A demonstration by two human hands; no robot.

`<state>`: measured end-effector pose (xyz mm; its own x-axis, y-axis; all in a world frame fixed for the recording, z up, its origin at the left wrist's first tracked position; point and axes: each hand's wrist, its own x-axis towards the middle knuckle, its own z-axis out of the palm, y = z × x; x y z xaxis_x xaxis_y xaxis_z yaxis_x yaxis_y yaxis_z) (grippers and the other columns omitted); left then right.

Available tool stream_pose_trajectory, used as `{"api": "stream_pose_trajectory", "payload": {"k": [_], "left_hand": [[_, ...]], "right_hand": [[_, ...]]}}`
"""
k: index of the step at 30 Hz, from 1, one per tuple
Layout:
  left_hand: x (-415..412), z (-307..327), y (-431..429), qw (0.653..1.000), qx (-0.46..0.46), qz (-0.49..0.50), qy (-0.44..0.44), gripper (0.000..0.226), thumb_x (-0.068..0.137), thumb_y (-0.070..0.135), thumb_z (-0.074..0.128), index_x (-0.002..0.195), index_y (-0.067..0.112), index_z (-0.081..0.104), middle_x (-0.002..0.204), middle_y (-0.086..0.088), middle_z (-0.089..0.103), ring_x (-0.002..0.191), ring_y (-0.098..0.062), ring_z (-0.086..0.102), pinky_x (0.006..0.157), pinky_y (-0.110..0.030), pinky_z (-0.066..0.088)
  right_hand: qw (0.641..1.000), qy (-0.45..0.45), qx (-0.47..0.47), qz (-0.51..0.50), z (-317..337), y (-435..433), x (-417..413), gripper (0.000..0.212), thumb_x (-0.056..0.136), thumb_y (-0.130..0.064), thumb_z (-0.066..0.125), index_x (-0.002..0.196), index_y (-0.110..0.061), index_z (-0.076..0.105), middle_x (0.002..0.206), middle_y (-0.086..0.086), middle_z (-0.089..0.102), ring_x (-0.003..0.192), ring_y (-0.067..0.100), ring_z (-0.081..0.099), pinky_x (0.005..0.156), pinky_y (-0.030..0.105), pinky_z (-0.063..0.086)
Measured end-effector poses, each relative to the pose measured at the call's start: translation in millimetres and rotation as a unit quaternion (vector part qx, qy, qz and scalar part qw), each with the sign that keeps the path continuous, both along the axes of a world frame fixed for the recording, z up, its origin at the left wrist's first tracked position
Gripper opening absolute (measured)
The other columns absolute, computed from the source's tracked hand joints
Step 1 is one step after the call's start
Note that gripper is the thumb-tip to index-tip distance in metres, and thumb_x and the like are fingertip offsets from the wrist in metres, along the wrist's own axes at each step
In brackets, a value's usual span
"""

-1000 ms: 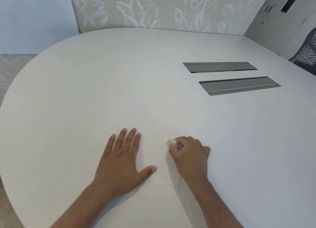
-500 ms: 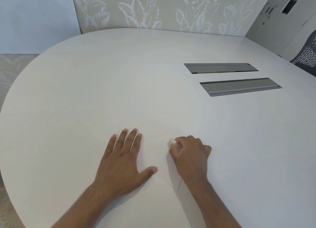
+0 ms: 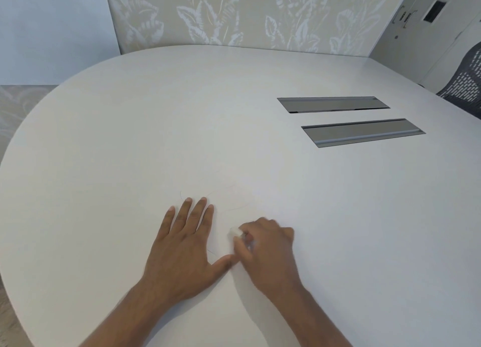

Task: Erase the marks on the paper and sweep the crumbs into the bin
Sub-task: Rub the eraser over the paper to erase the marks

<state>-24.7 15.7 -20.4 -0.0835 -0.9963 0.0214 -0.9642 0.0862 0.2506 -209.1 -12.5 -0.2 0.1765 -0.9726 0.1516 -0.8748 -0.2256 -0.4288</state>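
At lower centre, the paper (image 3: 223, 216) is pinned to the bench (image 3: 130, 138) by the flat left hand (image 3: 182, 247), while an eraser (image 3: 235, 232) is pinched in the right hand (image 3: 263, 247). Short, light strokes are best kept on the faint marks (image 3: 239, 207), lest the sheet be creased.

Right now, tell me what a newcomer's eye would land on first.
The two hands at the near edge of the white table: the left hand lies flat with fingers spread, the right hand beside it pinches a white eraser. Next, the two grey slots set in the tabletop to the far right.
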Motion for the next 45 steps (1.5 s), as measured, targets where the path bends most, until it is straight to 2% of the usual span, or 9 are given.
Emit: {"api": "stream_pose_trajectory", "payload": {"k": [7, 12, 18, 22, 27, 30, 33, 41, 45], "left_hand": [[0.4, 1.7, 0.3, 1.0, 0.01, -0.001, -0.009, 0.113, 0.082, 0.095, 0.015, 0.168, 0.024, -0.003, 0.175, 0.007, -0.018, 0.159, -0.016, -0.025, 0.132, -0.047, -0.006], [-0.2, 1.5, 0.4, 1.0, 0.006, 0.0, -0.004, 0.113, 0.082, 0.095, 0.016, 0.168, 0.023, 0.001, 0.175, 0.007, -0.015, 0.16, -0.016, -0.022, 0.132, -0.048, -0.004], [0.6, 3.5, 0.9, 1.0, 0.015, 0.0, -0.014, 0.113, 0.081, 0.095, 0.011, 0.168, 0.024, -0.005, 0.175, 0.007, -0.019, 0.159, -0.016, -0.027, 0.132, -0.047, -0.006], [-0.4, 5.4, 1.0, 1.0, 0.013, 0.001, -0.012, 0.113, 0.081, 0.095, 0.013, 0.168, 0.025, -0.006, 0.174, 0.007, -0.02, 0.158, -0.015, -0.028, 0.131, -0.047, -0.006], [0.2, 0.9, 0.1, 1.0, 0.007, 0.001, 0.001, 0.113, 0.082, 0.095, 0.018, 0.169, 0.023, 0.004, 0.175, 0.007, -0.013, 0.16, -0.015, -0.021, 0.132, -0.048, -0.003], [0.1, 2.9, 0.3, 1.0, 0.008, 0.0, -0.005, 0.113, 0.082, 0.095, 0.016, 0.168, 0.024, -0.001, 0.175, 0.007, -0.017, 0.159, -0.015, -0.025, 0.132, -0.047, -0.005], [0.0, 5.3, 1.4, 1.0, 0.012, 0.001, -0.016, 0.113, 0.081, 0.095, 0.012, 0.168, 0.025, -0.007, 0.174, 0.008, -0.022, 0.158, -0.015, -0.029, 0.131, -0.047, -0.008], [0.3, 4.5, 0.2, 1.0, 0.006, 0.006, 0.014, 0.114, 0.081, 0.095, 0.018, 0.169, 0.024, 0.002, 0.175, 0.008, -0.014, 0.16, -0.014, -0.023, 0.132, -0.047, -0.005], [-8.2, 12.5, 9.9, 0.999, 0.021, 0.017, 0.018, 0.115, 0.079, 0.094, 0.018, 0.168, 0.024, -0.002, 0.175, 0.006, -0.017, 0.159, -0.017, -0.025, 0.131, -0.047, -0.008]], "right_hand": [[0.983, -0.149, 0.019, -0.107, 5.8, -10.5, -27.4, 0.023, 0.092, -0.041, 0.069, 0.07, -0.039, 0.061, 0.079, -0.018, 0.068, 0.084, -0.001, 0.062, 0.094, 0.041, 0.044], [0.99, -0.102, 0.02, -0.099, 6.4, -12.9, -21.3, 0.01, 0.095, -0.04, 0.062, 0.088, -0.034, 0.068, 0.085, -0.015, 0.064, 0.09, 0.006, 0.06, 0.082, 0.032, 0.024], [0.995, 0.042, -0.031, -0.089, -2.6, -20.9, -14.5, 0.029, 0.088, -0.048, 0.046, 0.091, -0.034, 0.071, 0.084, -0.012, 0.064, 0.088, 0.015, 0.059, 0.078, 0.038, 0.029], [0.986, 0.024, -0.02, -0.164, -0.3, -33.5, -35.0, 0.02, 0.094, -0.042, 0.055, 0.086, -0.03, 0.07, 0.081, -0.01, 0.062, 0.087, 0.018, 0.057, 0.075, 0.036, 0.022], [0.997, 0.036, -0.041, -0.053, -7.5, -19.9, -15.3, 0.019, 0.09, -0.043, 0.053, 0.087, -0.033, 0.069, 0.082, -0.012, 0.062, 0.085, 0.014, 0.057, 0.075, 0.036, 0.025], [0.991, 0.076, -0.049, -0.099, -6.5, -32.1, -30.1, 0.021, 0.09, -0.046, 0.053, 0.089, -0.034, 0.071, 0.082, -0.012, 0.063, 0.087, 0.015, 0.058, 0.077, 0.037, 0.028], [0.987, 0.046, -0.029, -0.151, -2.2, -45.2, -47.0, 0.017, 0.09, -0.04, 0.056, 0.085, -0.031, 0.07, 0.079, -0.009, 0.062, 0.085, 0.018, 0.059, 0.076, 0.038, 0.027], [0.998, 0.038, -0.015, -0.036, -5.4, -30.6, -28.1, 0.018, 0.092, -0.045, 0.053, 0.088, -0.033, 0.067, 0.084, -0.013, 0.06, 0.089, 0.012, 0.057, 0.079, 0.035, 0.028], [0.997, -0.045, -0.004, -0.064, 2.4, -34.2, -36.4, 0.014, 0.092, -0.039, 0.061, 0.087, -0.028, 0.068, 0.084, -0.011, 0.063, 0.086, 0.011, 0.06, 0.082, 0.036, 0.043]]}}
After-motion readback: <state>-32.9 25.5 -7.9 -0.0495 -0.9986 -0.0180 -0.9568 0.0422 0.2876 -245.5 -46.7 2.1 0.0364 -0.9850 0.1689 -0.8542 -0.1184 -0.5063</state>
